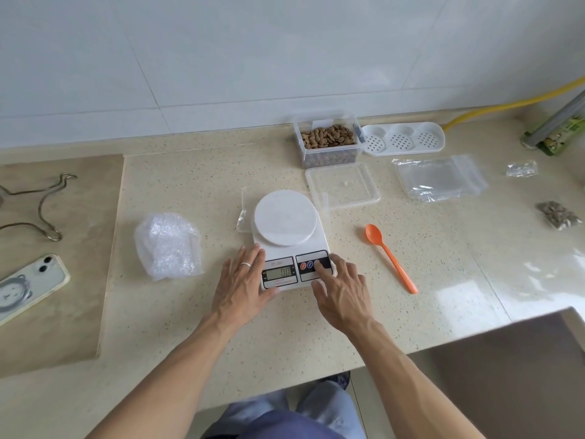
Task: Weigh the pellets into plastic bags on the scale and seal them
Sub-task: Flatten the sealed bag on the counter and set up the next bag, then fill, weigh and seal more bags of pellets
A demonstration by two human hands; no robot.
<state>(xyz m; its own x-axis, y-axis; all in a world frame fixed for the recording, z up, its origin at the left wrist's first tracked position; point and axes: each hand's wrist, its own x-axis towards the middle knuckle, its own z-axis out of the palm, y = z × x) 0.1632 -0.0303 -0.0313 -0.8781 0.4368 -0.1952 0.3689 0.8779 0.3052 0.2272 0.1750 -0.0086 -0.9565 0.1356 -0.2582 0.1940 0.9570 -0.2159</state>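
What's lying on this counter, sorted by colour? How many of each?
White: 2, scale and perforated tray
Orange: 1, spoon
Clear plastic: 3, pellet box, its lid, stack of bags
Total: 6

Count of items lying on the bench [316, 327]: one white scale [289, 239], showing three round buttons on its panel; one open clear tub of pellets [327, 137]; one clear tub lid [342, 184]; one white perforated tray [402, 139], carrying three round wells; one stack of clear plastic bags [438, 179], number of bags not countable; one orange spoon [390, 256]; one filled bag of pellets [558, 214]; one small crumpled clear wrapper [521, 168]; one bubble-wrap bundle [167, 245]; one phone [30, 285]; one bent wire stand [41, 205]. Two hands are showing: left hand [242, 286], wearing one ring, and right hand [343, 293].
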